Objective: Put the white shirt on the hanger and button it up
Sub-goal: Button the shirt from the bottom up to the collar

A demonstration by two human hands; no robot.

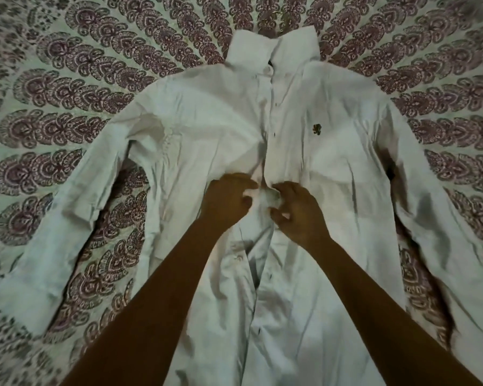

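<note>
My white shirt (207, 129) lies creased and front-up on the patterned bedspread (67, 79), collar pointing away from me, hem toward me, sleeves spread out to either side. My left hand (227, 197) and right hand (297, 211) meet at mid-placket, each pinching one front edge with curled fingers.

No readable text anywhere.

Head view: one wide-angle camera, looking forward and steeply down, close above a patterned bedspread (67, 79). Collar (273, 48) far; forearms enter near.
</note>
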